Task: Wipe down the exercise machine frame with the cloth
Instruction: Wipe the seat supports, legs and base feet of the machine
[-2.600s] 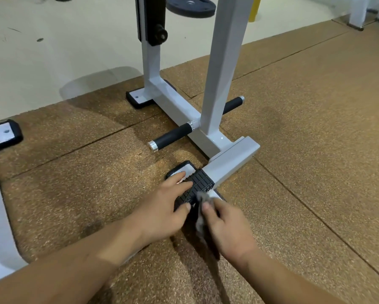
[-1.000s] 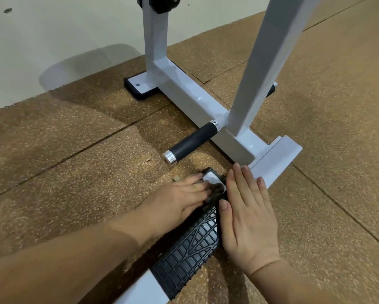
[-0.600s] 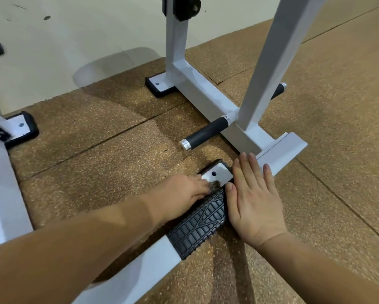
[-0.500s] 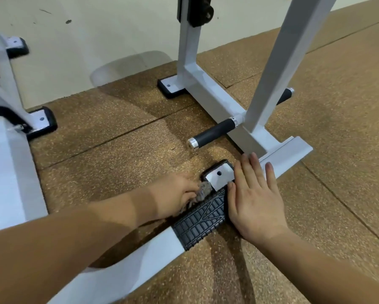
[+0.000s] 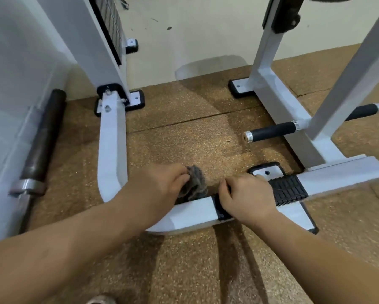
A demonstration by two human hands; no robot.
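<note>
The white exercise machine frame [image 5: 193, 211] lies low on the floor, its base bar running from lower centre to the right, with a black ribbed tread pad [image 5: 289, 189] wrapped over it. My left hand [image 5: 160, 185] grips a crumpled grey cloth [image 5: 196, 181] just behind the bar, at its far edge. My right hand [image 5: 247, 196] sits on the left part of the tread pad with its fingers curled over the bar's far side. The two hands are close together but apart.
A black foam-covered peg [image 5: 272, 132] sticks out from the slanted white upright [image 5: 348, 84] at the right. A curved white leg [image 5: 111, 145] joins a second upright at the left. A dark roller bar [image 5: 41, 139] leans along the left wall. The floor is speckled brown rubber matting.
My view swung left. The left hand drew the cloth leftward off the foot plate. The right hand, flat on the pad before, slid left and now curls its fingers over the bar.
</note>
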